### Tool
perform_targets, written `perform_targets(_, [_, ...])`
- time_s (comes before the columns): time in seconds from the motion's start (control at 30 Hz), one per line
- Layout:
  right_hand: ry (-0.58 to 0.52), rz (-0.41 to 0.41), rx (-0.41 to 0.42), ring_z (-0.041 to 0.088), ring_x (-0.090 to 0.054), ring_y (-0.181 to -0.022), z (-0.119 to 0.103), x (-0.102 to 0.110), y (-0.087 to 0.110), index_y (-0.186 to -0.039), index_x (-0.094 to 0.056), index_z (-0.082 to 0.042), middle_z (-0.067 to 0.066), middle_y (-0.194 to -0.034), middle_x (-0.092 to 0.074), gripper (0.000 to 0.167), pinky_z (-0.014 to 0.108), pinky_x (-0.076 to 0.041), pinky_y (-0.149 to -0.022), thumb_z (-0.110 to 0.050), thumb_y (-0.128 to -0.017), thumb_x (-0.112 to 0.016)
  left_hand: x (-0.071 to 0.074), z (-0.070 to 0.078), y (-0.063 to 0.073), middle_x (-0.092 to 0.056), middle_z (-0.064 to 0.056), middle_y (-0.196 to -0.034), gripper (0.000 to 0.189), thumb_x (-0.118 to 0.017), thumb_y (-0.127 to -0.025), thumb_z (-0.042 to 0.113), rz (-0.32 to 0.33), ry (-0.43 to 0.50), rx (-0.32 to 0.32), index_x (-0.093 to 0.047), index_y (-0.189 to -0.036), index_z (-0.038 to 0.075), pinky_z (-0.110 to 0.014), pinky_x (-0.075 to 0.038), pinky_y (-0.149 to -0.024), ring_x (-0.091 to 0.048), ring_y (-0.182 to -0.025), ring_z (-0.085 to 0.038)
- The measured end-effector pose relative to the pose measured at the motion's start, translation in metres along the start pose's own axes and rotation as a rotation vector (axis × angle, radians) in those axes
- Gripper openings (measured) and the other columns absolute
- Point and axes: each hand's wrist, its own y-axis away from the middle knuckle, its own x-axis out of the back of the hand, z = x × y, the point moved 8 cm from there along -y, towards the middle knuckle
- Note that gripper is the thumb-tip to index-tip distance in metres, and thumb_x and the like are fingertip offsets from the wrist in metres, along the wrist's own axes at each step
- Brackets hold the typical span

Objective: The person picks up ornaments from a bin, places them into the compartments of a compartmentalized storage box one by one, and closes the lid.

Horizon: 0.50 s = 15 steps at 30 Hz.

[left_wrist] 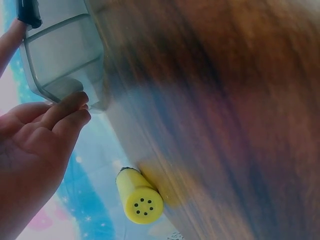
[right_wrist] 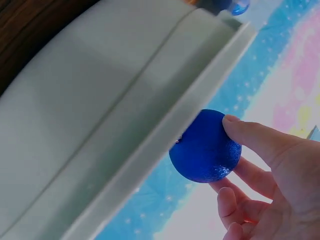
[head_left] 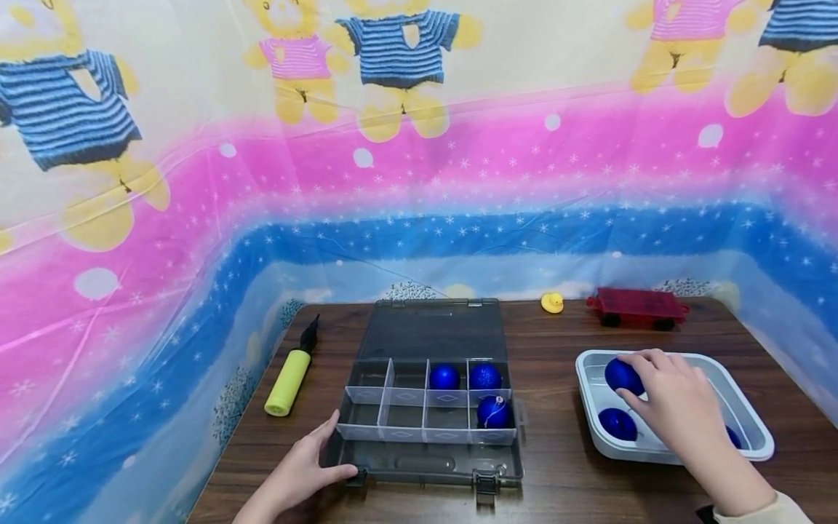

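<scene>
Between thumb and fingers, my right hand [head_left: 677, 397] pinches a blue Christmas bauble [right_wrist: 205, 147] over the white tub [head_left: 753, 437]. Another blue bauble [head_left: 618, 424] lies in that tub, and one more [head_left: 733, 437] is partly hidden by my wrist. My left hand [head_left: 308, 466] rests against the front left corner of the grey clear divided box [head_left: 419, 462], thumb near a front latch and fingers along its side. The box's lid [head_left: 439, 331] is folded back. Three baubles sit in its right-hand compartments: two in the back row [head_left: 444, 377], one in front [head_left: 494, 413].
A yellow-green hand pump [head_left: 288, 382] with a black nozzle lies left of the box. At the table's back edge are a yellow rubber duck [head_left: 553, 303] and a red toy wagon [head_left: 638, 308]. A printed cloth [head_left: 419, 240] hangs behind the wooden table [head_left: 546, 407].
</scene>
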Motion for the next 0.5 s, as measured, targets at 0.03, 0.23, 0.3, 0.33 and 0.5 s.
perform_targets(0.03, [-0.001, 0.005, 0.008, 0.04, -0.055, -0.093, -0.004, 0.001, -0.001, -0.114, -0.067, -0.005, 0.02, -0.102, -0.062, 0.058, 0.056, -0.046, -0.068, -0.028, -0.066, -0.089, 0.0, 0.0, 0.0, -0.024, -0.034, -0.148, 0.095, -0.076, -0.084, 0.033, 0.001, -0.003, 0.0, -0.021, -0.15, -0.007, -0.056, -0.041, -0.097, -0.037, -0.128, -0.049])
perform_targets(0.23, [-0.024, 0.029, 0.047, 0.036, -0.056, -0.09, -0.023, 0.006, -0.01, -0.116, -0.068, -0.007, 0.017, -0.102, -0.063, 0.058, 0.052, -0.047, -0.068, -0.03, -0.067, -0.089, 0.001, 0.0, -0.001, -0.024, -0.033, -0.148, 0.094, -0.076, -0.084, 0.033, 0.005, -0.001, 0.001, -0.021, -0.15, -0.006, -0.056, -0.04, -0.097, -0.037, -0.128, -0.049])
perform_targets(0.3, [-0.039, 0.038, 0.066, 0.035, -0.056, -0.089, -0.031, 0.007, -0.012, -0.116, -0.068, -0.007, 0.016, -0.102, -0.064, 0.058, 0.051, -0.046, -0.067, -0.031, -0.067, -0.088, 0.0, 0.0, 0.0, -0.024, -0.033, -0.149, 0.094, -0.075, -0.084, 0.033, 0.007, 0.005, 0.0, -0.021, -0.15, -0.006, -0.056, -0.04, -0.098, -0.037, -0.128, -0.049])
perform_targets(0.33, [-0.047, 0.044, 0.078, 0.035, -0.056, -0.089, -0.035, 0.007, -0.013, -0.116, -0.068, -0.008, 0.015, -0.102, -0.064, 0.058, 0.05, -0.046, -0.067, -0.031, -0.067, -0.088, 0.0, 0.0, 0.0, -0.024, -0.033, -0.149, 0.094, -0.075, -0.084, 0.033, 0.009, 0.01, 0.001, -0.021, -0.15, -0.006, -0.056, -0.039, -0.098, -0.037, -0.129, -0.049])
perform_targets(0.5, [-0.085, 0.051, 0.111, 0.033, -0.056, -0.089, -0.055, 0.005, -0.02, -0.117, -0.068, -0.01, 0.012, -0.103, -0.064, 0.058, 0.049, -0.047, -0.068, -0.034, -0.068, -0.088, -0.001, -0.001, -0.001, -0.023, -0.033, -0.149, 0.093, -0.075, -0.085, 0.033, 0.014, 0.012, -0.009, -0.021, -0.15, -0.006, -0.056, -0.039, -0.098, -0.037, -0.128, -0.049])
